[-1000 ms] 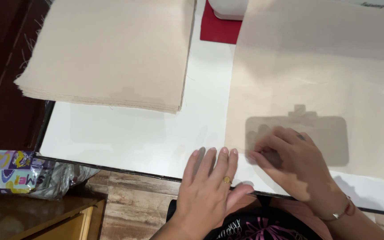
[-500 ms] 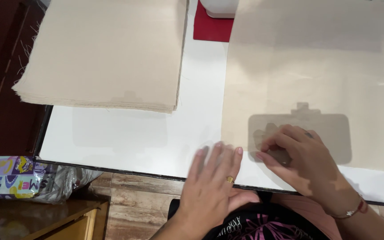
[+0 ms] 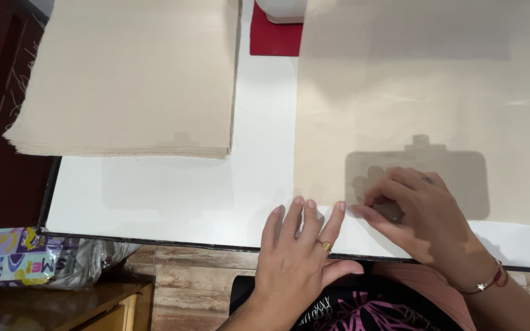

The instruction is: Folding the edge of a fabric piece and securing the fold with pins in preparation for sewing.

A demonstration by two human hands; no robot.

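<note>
Far left, below the counter's edge, a colourful printed bag (image 3: 16,260) sits crumpled beside clear plastic on a wooden surface. Up on the white counter (image 3: 173,196), a thick stack of beige fabric sheets (image 3: 127,76) fills the upper left, edges squared, a few loose threads trailing off its left side. A bare strip of counter runs down the middle, and at the top of it a red pad (image 3: 274,37) peeks out beneath a white object cut off by the frame.

Now the left hand (image 3: 295,257): flat on the counter at the near edge, palm down, fingers straight and close together, a ring on one of them, fingertips right at the lower left corner of the single beige fabric sheet (image 3: 424,92). That sheet lies spread smooth across the right half of the counter, well apart from the stack.

Right hand (image 3: 421,214) next, a bracelet at its wrist: it rests on the sheet's near edge, fingers curled and drawn together, tips pressing down on the cloth. Whether it actually pinches the fabric, I cannot tell. A dark boxy shadow falls on the cloth just above that hand.
</note>
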